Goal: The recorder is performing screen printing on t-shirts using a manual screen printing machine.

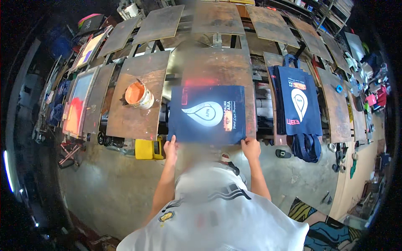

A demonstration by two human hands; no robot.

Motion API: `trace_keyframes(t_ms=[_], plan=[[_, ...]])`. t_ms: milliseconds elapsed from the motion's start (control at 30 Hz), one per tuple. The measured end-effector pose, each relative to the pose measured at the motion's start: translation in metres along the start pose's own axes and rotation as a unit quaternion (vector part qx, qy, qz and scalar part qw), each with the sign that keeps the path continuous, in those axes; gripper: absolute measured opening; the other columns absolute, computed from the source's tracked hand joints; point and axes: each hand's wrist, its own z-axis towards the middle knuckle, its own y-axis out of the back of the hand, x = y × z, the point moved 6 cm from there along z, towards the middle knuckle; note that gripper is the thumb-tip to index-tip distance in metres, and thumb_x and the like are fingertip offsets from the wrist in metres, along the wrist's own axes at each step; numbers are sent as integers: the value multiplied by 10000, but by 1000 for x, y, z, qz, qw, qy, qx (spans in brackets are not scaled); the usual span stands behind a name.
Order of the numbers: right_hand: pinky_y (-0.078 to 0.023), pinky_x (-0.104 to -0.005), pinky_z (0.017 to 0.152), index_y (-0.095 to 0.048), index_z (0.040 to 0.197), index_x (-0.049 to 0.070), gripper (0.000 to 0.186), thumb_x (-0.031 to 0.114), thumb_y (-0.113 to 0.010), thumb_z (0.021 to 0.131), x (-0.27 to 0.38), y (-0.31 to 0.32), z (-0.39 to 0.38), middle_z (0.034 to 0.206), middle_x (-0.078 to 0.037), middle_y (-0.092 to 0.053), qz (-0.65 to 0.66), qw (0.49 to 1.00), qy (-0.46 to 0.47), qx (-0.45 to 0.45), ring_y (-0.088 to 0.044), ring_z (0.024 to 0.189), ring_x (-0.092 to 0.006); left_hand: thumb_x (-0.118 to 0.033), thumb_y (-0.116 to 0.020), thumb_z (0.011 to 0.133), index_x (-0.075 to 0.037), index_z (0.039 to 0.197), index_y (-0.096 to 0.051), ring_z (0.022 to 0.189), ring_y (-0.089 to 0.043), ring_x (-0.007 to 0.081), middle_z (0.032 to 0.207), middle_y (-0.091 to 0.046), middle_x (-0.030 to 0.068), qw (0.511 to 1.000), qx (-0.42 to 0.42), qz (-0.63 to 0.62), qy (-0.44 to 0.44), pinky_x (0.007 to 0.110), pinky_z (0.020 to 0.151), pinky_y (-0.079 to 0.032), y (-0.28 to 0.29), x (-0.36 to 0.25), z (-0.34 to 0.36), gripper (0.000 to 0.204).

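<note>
Centre of frame: navy-blue rectangular fabric piece [202,114] with white teardrop print, over a brown-stained flat board [230,65]. Left hand [171,149] grips its lower left corner; right hand [251,149] grips its lower right corner.

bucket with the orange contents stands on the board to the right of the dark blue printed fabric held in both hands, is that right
Not the right: the head view shows the bucket on the board to the left of the dark blue printed fabric held in both hands.
</note>
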Motion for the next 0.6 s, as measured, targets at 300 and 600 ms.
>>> trace_keyframes(t_ms=[300,600], plan=[[-546,-497,713,-725,846,70,211,273,-692,799,5,-5,-14,791,-179,-706,-10,996,-76,-42,-686,782,-397,-294,-787,873,-52,967,-700,664,-594,86,796,-674,6,987,125,94,-34,243,621,-456,11,-25,7,273],[-537,-511,732,-671,825,55,221,274,-645,835,19,-14,-32,810,-184,-703,-55,983,-144,-96,-680,822,-412,-256,-767,895,-46,997,-721,740,-638,81,882,-708,3,965,229,125,-11,237,648,-472,13,-42,16,238]])
